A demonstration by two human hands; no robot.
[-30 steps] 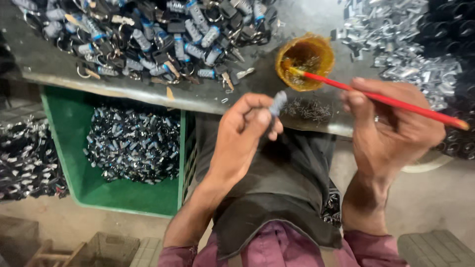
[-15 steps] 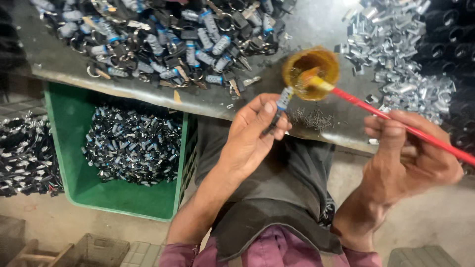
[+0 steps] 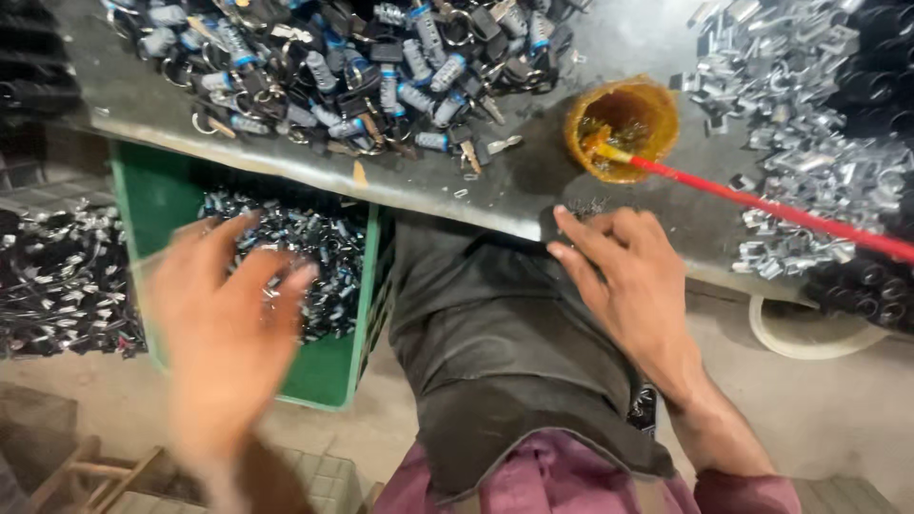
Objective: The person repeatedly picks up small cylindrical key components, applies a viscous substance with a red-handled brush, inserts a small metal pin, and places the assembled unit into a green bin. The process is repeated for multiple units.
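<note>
My left hand is blurred, fingers spread and holding nothing, over the green crate filled with small black and silver parts. My right hand rests its fingertips on the front edge of the grey metal table, fingers apart and holding nothing. Just beyond that hand stands a yellow cup with a red-handled brush resting in it; the handle runs off to the right, free of my hand. A heap of blue-tipped silver parts with rings lies on the table's far left.
A pile of bright silver metal pieces covers the table's right side, beside black parts at the edge. Another heap of black and silver parts lies left of the crate. A dark cloth covers my lap. A white ring lies on the floor.
My left hand let go of the small part and swung down left over the green crate. My right hand released the red brush, which now rests in the cup, and moved to the table edge.
</note>
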